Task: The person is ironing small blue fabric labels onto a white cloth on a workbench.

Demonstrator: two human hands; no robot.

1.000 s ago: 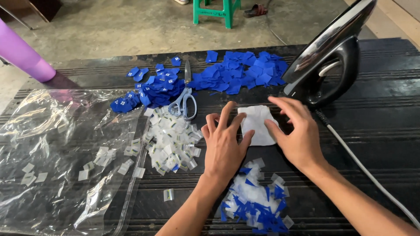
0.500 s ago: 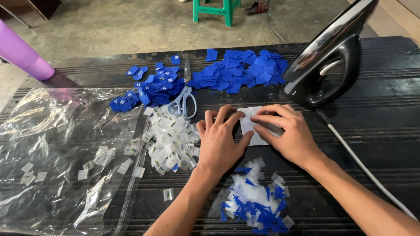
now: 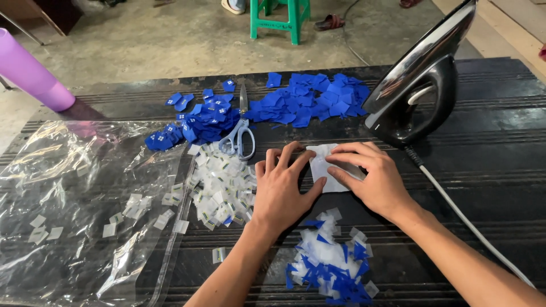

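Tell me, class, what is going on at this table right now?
A person presses both hands on a small white piece of fabric lying on the dark table. The left hand lies flat beside and partly over it; the right hand covers its right side. An iron stands upright just beyond, scissors lie to the left, and piles of blue pieces and white pieces surround them.

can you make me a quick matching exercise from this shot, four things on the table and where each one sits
Things:
1. scissors
2. iron
3. white sheet
4. purple cup

Places:
A. standing on its heel at the right of the table
B. at the far left edge
C. flat under the fingers of both hands
D. between the two heaps of blue pieces

Pairs: 1-D, 2-A, 3-C, 4-B
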